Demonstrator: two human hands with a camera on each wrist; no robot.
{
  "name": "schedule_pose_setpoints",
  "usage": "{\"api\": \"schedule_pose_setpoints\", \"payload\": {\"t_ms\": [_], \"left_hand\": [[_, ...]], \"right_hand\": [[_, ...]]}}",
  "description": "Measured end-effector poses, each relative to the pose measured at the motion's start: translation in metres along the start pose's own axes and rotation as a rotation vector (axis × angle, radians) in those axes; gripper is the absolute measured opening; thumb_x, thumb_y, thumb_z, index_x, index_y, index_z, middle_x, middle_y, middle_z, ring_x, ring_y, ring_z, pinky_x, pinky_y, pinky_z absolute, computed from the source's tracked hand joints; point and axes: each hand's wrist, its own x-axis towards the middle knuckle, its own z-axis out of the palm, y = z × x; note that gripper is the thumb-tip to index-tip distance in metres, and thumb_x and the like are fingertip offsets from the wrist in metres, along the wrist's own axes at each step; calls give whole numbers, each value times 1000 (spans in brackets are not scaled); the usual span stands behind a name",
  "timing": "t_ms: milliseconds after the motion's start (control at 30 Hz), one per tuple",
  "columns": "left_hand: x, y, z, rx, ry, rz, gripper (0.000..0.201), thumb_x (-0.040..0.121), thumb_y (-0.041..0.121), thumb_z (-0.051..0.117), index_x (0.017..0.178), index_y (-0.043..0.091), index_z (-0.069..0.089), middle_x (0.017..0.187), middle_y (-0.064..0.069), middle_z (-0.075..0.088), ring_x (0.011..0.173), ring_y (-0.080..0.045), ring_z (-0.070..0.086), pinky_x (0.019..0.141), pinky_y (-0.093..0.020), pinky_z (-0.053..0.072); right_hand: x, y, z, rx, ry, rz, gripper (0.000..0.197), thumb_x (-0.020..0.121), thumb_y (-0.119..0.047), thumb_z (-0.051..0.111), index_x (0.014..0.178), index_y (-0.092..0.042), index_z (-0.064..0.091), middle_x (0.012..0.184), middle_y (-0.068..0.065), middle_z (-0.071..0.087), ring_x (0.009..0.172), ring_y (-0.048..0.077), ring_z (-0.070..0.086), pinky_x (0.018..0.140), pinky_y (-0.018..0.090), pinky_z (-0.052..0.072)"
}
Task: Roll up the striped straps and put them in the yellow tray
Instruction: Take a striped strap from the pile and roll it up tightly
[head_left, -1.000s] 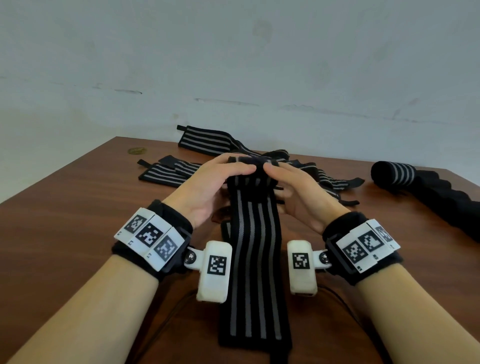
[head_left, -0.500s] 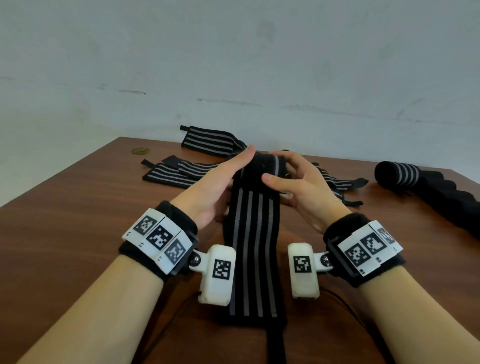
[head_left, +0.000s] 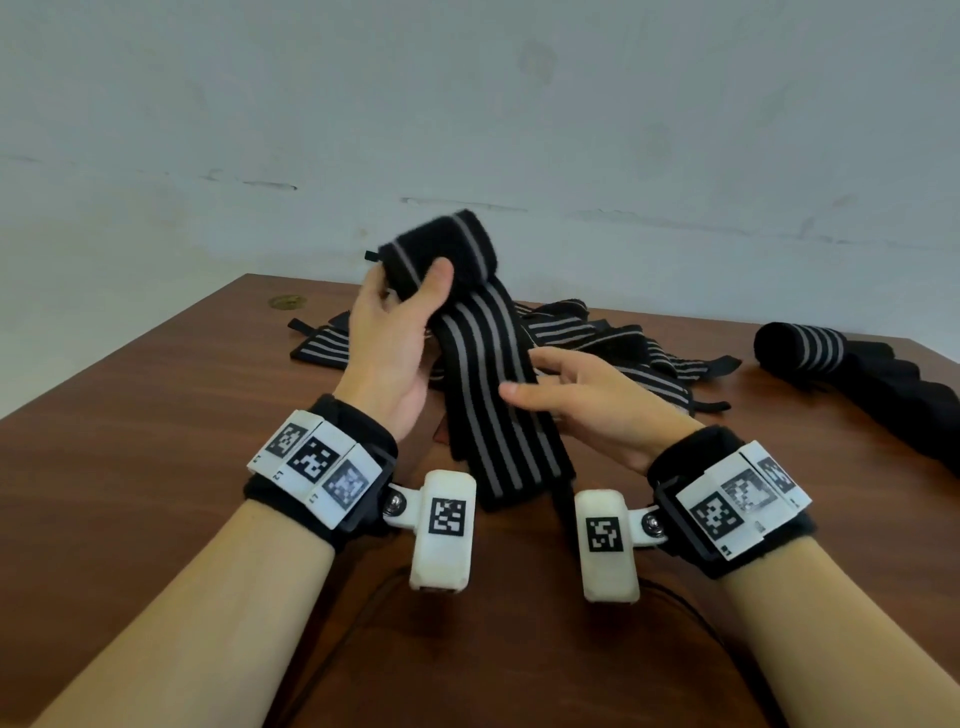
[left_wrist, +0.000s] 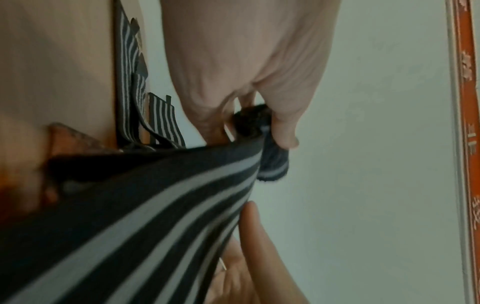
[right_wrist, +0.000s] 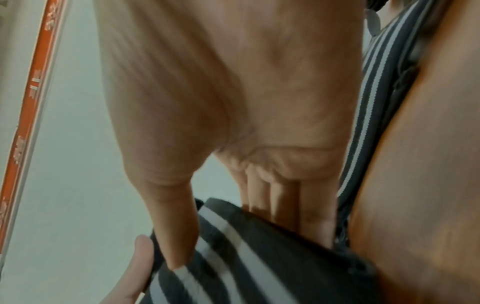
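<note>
Since a moment ago the left hand has lifted the half-rolled striped strap off the worktop, its grip curled round the roll at the top. Right hand, fingers relaxed, touches the hanging tail; slack there could loosen the roll. No yellow tray shows.

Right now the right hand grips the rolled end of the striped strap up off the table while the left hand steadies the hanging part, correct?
Hands swapped: in the head view the left hand grips the rolled end of the striped strap; the right hand steadies the hanging part.
</note>
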Motion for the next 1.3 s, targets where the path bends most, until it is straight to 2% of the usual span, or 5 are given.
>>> {"api": "schedule_pose_setpoints", "payload": {"t_ms": [133,300,600,767,1300], "left_hand": [[9,3,-8,-89,83,84,42,98,16,69,138,20,57,126,5,73,115,-15,71,101,-44,58],[13,0,-12,-8,91,84,42,99,21,69,139,22,56,125,6,73,113,-13,72,93,-35,61],[-5,-4,-1,283,-258,-226,36,99,25,66,134,17,65,121,-6,76,101,-17,76,80,-34,61],[-15,-12,8,400,-472,-267,28,98,18,66,126,24,67,111,-4,79,100,-20,77,84,-37,63],[-12,-15,4,479,-416,-203,42,85,40,74,122,22,71,111,1,79,104,-15,75,89,-33,59]], "right_hand": [[-1,1,1,-34,-42,-7,41,98,-4,64,139,-8,57,124,12,74,114,24,72,101,40,57],[-4,-6,-2,-30,-92,54,35,99,-11,65,133,-13,59,121,16,73,85,21,76,54,24,59],[-13,-9,-19,-2,-5,7,44,102,-56,44,94,-31,80,83,-6,77,85,13,72,89,39,53],[-8,-8,-21,133,137,-169,48,94,-42,70,134,-16,67,128,12,72,121,32,68,112,56,47],[-6,-2,-23,55,141,-189,57,82,-22,82,135,-21,61,120,20,73,108,41,72,98,74,48]]}}
